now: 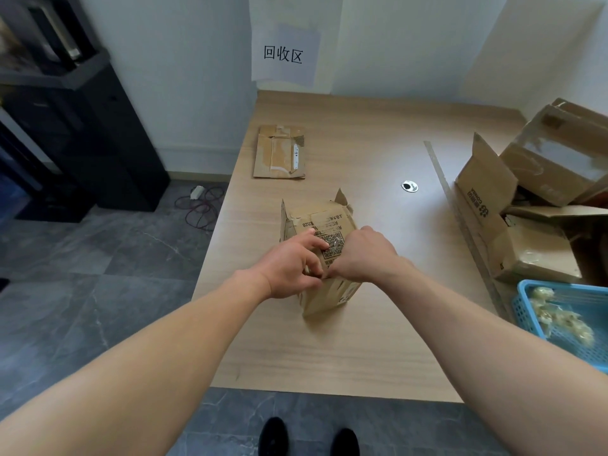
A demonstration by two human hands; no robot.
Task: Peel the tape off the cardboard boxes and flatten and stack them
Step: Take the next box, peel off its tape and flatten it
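A small brown cardboard box [320, 222] with a printed label and QR code stands in the middle of the wooden table [362, 340], its far flaps open. My left hand [289, 264] holds the box's near left side, fingers curled over its top. My right hand [365, 255] is on the box top with curled fingers, pinching at the near edge where tape sits; the tape itself is hidden under my fingers. A flattened cardboard box [279, 153] lies at the far left of the table.
Several unflattened boxes [526, 199] are piled at the table's right side. A blue plastic basket [566, 324] with crumpled tape stands at the near right. A cable hole [409, 186] is in the tabletop. A paper sign [283, 54] hangs on the wall. Dark cabinets stand at left.
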